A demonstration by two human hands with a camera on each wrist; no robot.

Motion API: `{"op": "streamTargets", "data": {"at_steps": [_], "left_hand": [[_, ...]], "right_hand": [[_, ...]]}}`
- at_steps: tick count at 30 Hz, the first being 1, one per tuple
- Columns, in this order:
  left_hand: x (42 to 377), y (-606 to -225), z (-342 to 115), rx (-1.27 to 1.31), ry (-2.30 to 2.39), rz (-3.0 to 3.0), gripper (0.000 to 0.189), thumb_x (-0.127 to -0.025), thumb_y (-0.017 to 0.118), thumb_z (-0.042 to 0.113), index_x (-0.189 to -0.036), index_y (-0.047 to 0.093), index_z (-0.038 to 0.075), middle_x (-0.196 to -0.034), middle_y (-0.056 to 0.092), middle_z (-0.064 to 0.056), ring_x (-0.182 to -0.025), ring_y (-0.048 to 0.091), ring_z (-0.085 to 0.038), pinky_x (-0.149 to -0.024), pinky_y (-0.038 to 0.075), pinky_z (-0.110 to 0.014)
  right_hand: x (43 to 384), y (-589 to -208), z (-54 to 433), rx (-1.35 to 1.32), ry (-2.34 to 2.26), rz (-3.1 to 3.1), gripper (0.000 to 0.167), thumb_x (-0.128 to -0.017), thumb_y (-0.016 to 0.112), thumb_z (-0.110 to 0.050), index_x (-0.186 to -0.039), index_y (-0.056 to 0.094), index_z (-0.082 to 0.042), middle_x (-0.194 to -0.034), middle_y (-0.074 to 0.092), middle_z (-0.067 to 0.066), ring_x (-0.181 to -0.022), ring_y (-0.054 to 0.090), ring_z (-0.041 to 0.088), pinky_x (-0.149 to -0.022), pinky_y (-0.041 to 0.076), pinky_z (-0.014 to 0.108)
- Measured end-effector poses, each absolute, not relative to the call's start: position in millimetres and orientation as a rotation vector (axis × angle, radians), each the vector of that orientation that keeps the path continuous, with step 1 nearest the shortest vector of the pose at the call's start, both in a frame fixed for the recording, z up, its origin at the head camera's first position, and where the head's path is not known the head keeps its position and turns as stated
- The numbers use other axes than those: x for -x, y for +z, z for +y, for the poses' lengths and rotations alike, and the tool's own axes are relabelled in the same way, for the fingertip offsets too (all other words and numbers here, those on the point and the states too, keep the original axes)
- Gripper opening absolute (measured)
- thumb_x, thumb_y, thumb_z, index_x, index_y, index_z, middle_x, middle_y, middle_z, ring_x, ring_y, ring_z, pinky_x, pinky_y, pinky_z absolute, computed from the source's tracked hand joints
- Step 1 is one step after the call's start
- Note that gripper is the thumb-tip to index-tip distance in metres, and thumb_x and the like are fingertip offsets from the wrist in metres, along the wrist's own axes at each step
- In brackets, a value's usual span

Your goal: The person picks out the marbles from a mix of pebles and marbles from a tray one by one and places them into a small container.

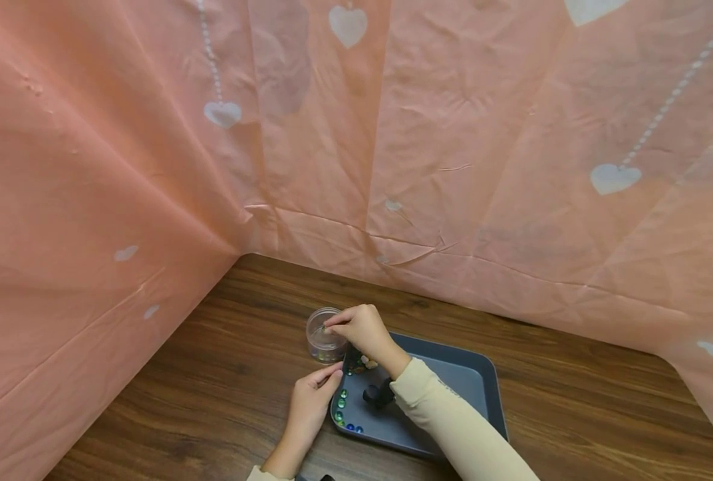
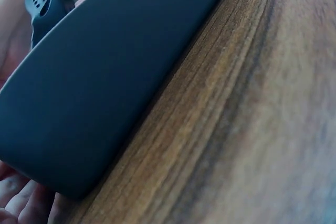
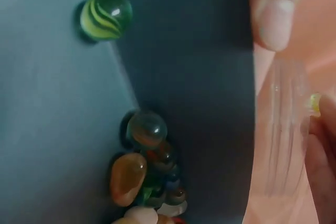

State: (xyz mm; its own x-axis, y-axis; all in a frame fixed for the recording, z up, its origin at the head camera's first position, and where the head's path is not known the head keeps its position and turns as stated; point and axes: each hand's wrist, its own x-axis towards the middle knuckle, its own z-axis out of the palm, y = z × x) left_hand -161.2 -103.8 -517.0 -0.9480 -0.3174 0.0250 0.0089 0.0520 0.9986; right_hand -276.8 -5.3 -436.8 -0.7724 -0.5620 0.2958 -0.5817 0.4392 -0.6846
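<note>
My right hand reaches over the tray's left wall to a round clear plastic container. Its fingertips pinch a small yellowish glass marble at the container's rim. At the left side of the dark grey tray, my left hand grips the wall, thumb at the rim. Along that wall lie green marbles, one with yellow swirls. Farther up, a pile of marbles and smooth stones fills the corner, partly hidden by the right hand in the head view. Several small pieces lie in the container's bottom.
Blue marbles lie in the tray's near left corner. A black wrist device hangs under the right wrist, over the tray. The wooden table meets pink cloth with white hearts behind and at the left.
</note>
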Motion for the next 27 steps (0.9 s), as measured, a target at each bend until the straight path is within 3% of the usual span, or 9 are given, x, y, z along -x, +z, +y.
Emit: {"op": "streamTargets", "data": {"at_steps": [10, 21, 27], "left_hand": [[162.3, -518.1, -103.7, -0.332, -1.971, -2.105, 0.022, -0.092, 0.070, 0.016, -0.108, 0.076, 0.001, -0.111, 0.075, -0.014, -0.108, 0.067, -0.017, -0.082, 0.051, -0.011], [163.1, -518.6, -104.3, -0.322, -1.973, -2.110, 0.023, -0.093, 0.069, 0.015, -0.109, 0.075, 0.000, -0.112, 0.074, -0.016, -0.111, 0.066, -0.023, -0.083, 0.051, -0.012], [163.5, -518.6, -104.0, -0.326, -1.962, -2.109, 0.022, -0.092, 0.070, 0.014, -0.108, 0.076, 0.001, -0.111, 0.074, -0.015, -0.107, 0.067, -0.017, -0.083, 0.051, -0.011]], "right_hand": [[276.3, -434.9, -19.0, -1.115, 1.169, -2.672, 0.007, -0.084, 0.077, -0.006, -0.089, 0.080, -0.002, -0.085, 0.078, 0.012, -0.076, 0.074, 0.023, -0.057, 0.049, 0.013], [280.7, -436.6, -18.4, -1.068, 1.143, -2.648, 0.009, -0.082, 0.079, -0.009, -0.089, 0.080, -0.003, -0.086, 0.078, 0.011, -0.077, 0.074, 0.023, -0.059, 0.053, 0.017], [280.0, -436.6, 1.0, -0.913, 1.316, -2.660, 0.011, -0.083, 0.079, -0.013, -0.091, 0.081, -0.006, -0.089, 0.079, 0.009, -0.085, 0.074, 0.023, -0.065, 0.056, 0.022]]}}
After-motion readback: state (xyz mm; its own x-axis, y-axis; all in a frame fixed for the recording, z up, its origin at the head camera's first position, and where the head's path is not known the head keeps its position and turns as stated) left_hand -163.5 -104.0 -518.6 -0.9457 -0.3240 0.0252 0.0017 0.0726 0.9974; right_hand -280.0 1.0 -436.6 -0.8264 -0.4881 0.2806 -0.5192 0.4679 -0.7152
